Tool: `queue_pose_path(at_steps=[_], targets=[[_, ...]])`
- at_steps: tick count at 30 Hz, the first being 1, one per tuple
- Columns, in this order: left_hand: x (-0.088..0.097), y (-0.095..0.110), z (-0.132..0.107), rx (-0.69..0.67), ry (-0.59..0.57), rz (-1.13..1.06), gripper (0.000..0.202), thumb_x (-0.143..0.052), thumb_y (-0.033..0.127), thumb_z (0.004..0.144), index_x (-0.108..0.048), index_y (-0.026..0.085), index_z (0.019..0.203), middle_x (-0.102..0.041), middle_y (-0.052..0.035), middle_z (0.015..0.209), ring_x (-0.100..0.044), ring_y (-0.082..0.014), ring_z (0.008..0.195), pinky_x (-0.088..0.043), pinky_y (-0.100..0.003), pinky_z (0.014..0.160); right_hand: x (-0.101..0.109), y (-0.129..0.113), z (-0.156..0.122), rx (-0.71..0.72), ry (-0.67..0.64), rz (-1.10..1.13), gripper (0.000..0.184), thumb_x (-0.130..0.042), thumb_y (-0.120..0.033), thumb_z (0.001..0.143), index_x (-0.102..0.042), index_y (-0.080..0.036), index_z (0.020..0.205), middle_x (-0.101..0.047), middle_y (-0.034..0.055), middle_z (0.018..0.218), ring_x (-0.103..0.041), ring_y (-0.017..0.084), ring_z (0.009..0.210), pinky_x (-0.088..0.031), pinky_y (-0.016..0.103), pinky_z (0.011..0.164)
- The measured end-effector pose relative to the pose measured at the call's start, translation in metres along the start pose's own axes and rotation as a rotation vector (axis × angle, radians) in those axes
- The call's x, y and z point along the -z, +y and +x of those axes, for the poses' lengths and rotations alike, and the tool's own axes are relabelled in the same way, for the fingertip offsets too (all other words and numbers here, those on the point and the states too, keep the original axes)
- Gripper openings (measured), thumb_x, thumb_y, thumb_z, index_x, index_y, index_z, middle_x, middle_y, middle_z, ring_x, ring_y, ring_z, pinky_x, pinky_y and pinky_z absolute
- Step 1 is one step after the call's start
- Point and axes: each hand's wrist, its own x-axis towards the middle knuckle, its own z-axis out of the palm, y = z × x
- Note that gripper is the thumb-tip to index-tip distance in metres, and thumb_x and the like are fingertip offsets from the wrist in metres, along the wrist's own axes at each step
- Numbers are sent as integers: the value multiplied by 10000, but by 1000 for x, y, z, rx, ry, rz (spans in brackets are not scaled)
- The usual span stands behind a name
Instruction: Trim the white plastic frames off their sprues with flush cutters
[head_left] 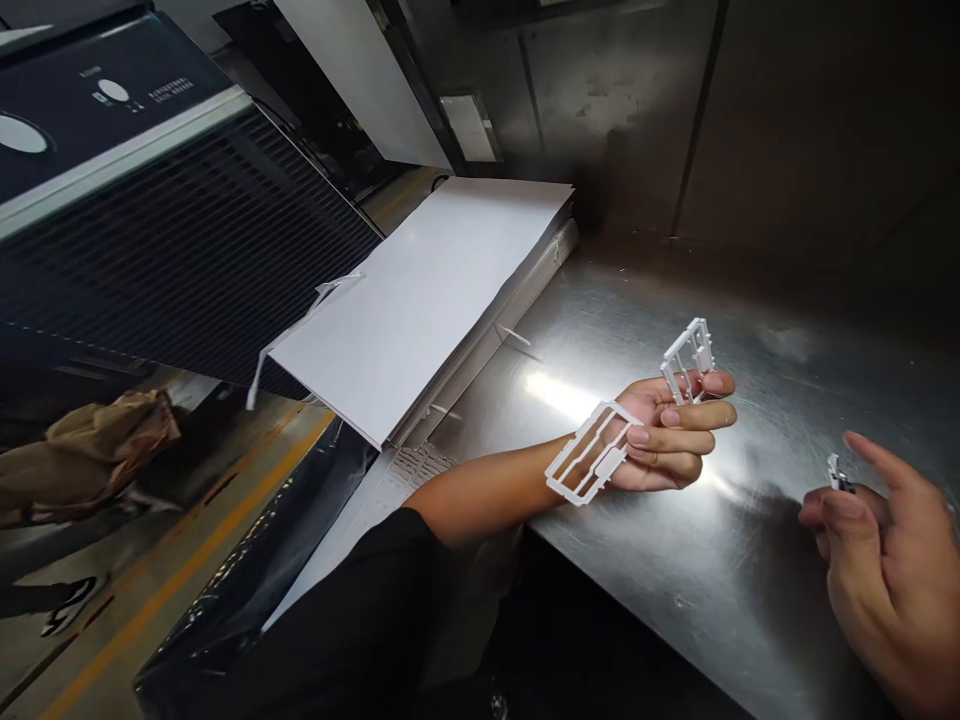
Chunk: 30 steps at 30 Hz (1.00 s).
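Observation:
Palm up over the metal table, my left hand [671, 440] has its fingers curled on two white plastic frames. One flat white frame [592, 453] with inner bars lies across the wrist, its corner pinched under the fingertips. The second white frame [688, 358] stands tilted up between thumb and forefinger. At the right edge my right hand [892, 550] pinches a small clip-like piece [838, 475], white and dark, between thumb and curled fingers, with the forefinger raised. The exact kind of this piece is too small to make out. Both hands are apart.
A stack of white sheets [427, 290] lies on the table's left side, with thin strips poking out beneath. The brushed metal table [637, 620] ends at a near edge. A dark machine with a ribbed panel [187, 220] stands left. Part of another person [67, 600] shows at lower left.

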Motion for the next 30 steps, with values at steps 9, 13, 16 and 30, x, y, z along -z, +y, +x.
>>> queue_pose_path(at_steps=[9,13,16,30], targets=[[-4,-2,0,-25,17,70,469,-253,185,1252,-539,192,879,-332,99,570,18,-42,325,-14,-130,288,2,-7,3,-11,-11,36,805,-471,-878,1106,-574,-355,1709,-806,-10,996,-817,338,845,-583,496,784],[2,-6,4,-83,105,278,381,-343,266,1258,-556,204,949,-487,73,604,-172,-46,303,-182,-151,318,0,0,4,34,-33,30,755,-478,-838,1154,-578,-333,1707,-808,3,1007,-813,313,823,-588,457,753],[9,-16,8,-323,250,627,293,-618,411,1198,-527,219,996,-722,-5,728,-350,-42,337,-274,-154,376,1,-4,4,59,-19,118,699,-522,-796,1191,-614,-290,1665,-791,6,953,-775,264,736,-563,394,677],[10,-38,9,-346,212,908,320,-757,415,1079,-520,228,975,-844,-58,819,-365,-25,326,-227,-161,361,10,-29,-2,140,261,441,271,-856,-404,1155,-853,-274,1392,-763,-4,942,-694,152,752,-549,273,693]])
